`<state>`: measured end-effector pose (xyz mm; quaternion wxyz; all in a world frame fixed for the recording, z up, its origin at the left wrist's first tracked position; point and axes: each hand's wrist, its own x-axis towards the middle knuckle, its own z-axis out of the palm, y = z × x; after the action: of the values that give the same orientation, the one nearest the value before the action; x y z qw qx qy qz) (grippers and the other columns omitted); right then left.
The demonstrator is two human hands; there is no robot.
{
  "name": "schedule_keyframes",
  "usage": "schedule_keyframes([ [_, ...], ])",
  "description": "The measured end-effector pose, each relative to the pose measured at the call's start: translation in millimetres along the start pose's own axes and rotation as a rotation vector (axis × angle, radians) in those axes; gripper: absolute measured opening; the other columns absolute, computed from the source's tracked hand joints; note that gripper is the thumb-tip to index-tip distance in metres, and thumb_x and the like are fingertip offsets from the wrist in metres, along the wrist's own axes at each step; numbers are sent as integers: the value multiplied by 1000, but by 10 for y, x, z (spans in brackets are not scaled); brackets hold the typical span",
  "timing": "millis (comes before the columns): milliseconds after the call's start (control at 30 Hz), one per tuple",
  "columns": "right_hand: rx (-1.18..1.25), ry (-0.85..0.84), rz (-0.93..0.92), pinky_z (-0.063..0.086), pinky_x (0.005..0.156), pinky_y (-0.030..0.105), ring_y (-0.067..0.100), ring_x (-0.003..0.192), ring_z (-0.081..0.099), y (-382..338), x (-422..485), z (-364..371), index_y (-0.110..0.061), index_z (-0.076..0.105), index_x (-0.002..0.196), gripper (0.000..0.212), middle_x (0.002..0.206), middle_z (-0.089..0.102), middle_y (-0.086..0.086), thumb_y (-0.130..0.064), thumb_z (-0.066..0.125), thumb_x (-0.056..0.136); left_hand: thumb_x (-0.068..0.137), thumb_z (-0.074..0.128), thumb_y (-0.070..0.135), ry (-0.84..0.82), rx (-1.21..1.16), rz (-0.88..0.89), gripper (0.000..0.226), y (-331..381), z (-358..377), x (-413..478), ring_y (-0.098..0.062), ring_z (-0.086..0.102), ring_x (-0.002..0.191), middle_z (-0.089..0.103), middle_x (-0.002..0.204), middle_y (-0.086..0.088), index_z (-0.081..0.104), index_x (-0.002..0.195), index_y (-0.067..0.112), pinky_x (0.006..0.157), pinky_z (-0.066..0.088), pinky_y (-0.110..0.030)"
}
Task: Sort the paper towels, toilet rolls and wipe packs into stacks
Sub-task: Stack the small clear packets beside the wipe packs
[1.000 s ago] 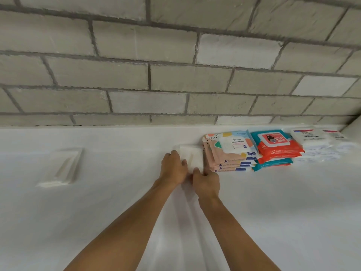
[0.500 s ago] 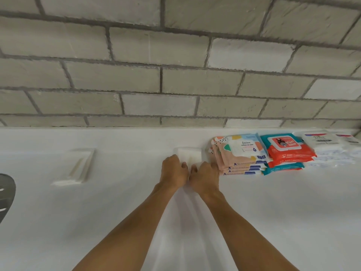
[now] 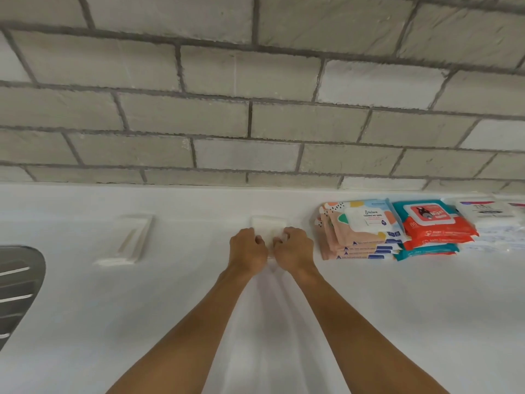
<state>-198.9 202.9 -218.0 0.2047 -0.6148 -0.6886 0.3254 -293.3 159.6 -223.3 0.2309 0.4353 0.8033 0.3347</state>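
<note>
At the middle of the white counter (image 3: 397,322), close to the grey block wall (image 3: 255,123), both forearms reach straight ahead and converge, bare and nearly parallel, with the wrists level and the backs of the hands turned up. The left hand (image 3: 247,248) and the right hand (image 3: 294,248) sit side by side, knuckles almost touching. The fingers of both are curled down onto the near edge of a small white folded paper towel pile (image 3: 268,224), gripping it from either side. Whether the thumbs reach under the pile cannot be told. The pile lies flat on the counter at twelve o'clock from the hands, just short of the wall, and only its far half shows beyond the knuckles.

At three o'clock from the hands, near but apart from the right hand, stands a stack of peach patterned wipe packs (image 3: 358,231). Touching it further toward three o'clock is a stack of red and teal wipe packs (image 3: 434,228), then white wipe packs (image 3: 488,217) at the frame's edge. At nine o'clock, well apart from the left hand, a second white folded towel pile (image 3: 132,240) lies on the counter, slightly skewed. Beyond it, at about eight o'clock, a ribbed metal drainer (image 3: 17,285) enters the view.
</note>
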Motion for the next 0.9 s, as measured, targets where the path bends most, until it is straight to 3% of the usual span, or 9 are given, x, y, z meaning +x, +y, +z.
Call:
schedule_keyframes([
  [67, -1, -32, -5, 45, 65, 24, 23, 77, 53, -51, -17, 54, -9, 56, 83, 11, 79, 55, 2, -15, 56, 92, 97, 40, 10, 17, -1, 0, 29, -108, -77, 16, -22, 49, 70, 52, 73, -5, 41, 68, 10, 61, 37, -27],
  [200, 37, -97, -17, 30, 49, 20, 15, 58, 41, -198, -81, 199, -14, 36, 66, 32, 63, 39, -3, -14, 57, 90, 96, 41, 9, 63, 26, -1, 35, -364, -297, 32, -23, 48, 66, 49, 63, -2, 40, 61, 12, 60, 35, -28],
  [333, 89, -153, -58, 36, 52, 25, 18, 57, 41, -390, -171, 409, -12, 38, 65, 27, 66, 45, 4, -10, 56, 85, 94, 46, 10, 86, 48, -49, 30, -609, -591, 63, -24, 53, 65, 58, 66, -10, 50, 65, 4, 52, 35, -27],
  [433, 114, -185, -80, 42, 60, 27, 23, 68, 53, -528, -223, 576, -7, 49, 72, 15, 75, 56, 8, -12, 55, 84, 93, 46, 10, 98, 87, -76, 30, -725, -786, 74, -22, 50, 62, 52, 62, -5, 44, 63, 8, 47, 32, -20],
  [500, 114, -198, -88, 41, 63, 26, 24, 74, 54, -619, -254, 685, -10, 44, 69, 20, 78, 56, 6, -12, 55, 85, 93, 46, 11, 111, 96, -98, 29, -799, -890, 93, -21, 49, 64, 50, 64, -3, 45, 65, 8, 46, 31, -17],
  [633, 104, -225, -109, 48, 72, 29, 28, 92, 63, -796, -316, 867, -12, 47, 71, 16, 91, 66, 9, -14, 55, 84, 93, 48, 14, 141, 158, -120, 29, -919, -1079, 118, -29, 55, 72, 55, 69, -6, 42, 65, 10, 56, 36, -23],
  [700, 103, -239, -120, 47, 73, 26, 26, 92, 62, -862, -336, 923, -17, 48, 70, 17, 93, 63, 5, -15, 55, 86, 94, 51, 14, 194, 164, -86, 17, -938, -1179, 117, -34, 64, 93, 68, 96, -17, 60, 85, 3, 73, 48, -30],
  [800, 106, -250, -122, 52, 82, 30, 25, 100, 62, -928, -365, 982, -10, 63, 96, 13, 105, 66, 5, -17, 56, 88, 94, 52, 14, 366, 144, -16, 33, -1038, -1384, 162, -33, 59, 115, 66, 122, -16, 63, 122, 4, 102, 44, -34],
  [900, 101, -250, -124, 50, 83, 27, 25, 106, 61, -965, -384, 1038, -5, 62, 101, 19, 111, 66, 7, -18, 56, 89, 92, 49, 21, 492, 235, -20, 36, -1237, -1667, 243, -37, 56, 112, 66, 120, -13, 61, 125, 13, 99, 42, -41],
])
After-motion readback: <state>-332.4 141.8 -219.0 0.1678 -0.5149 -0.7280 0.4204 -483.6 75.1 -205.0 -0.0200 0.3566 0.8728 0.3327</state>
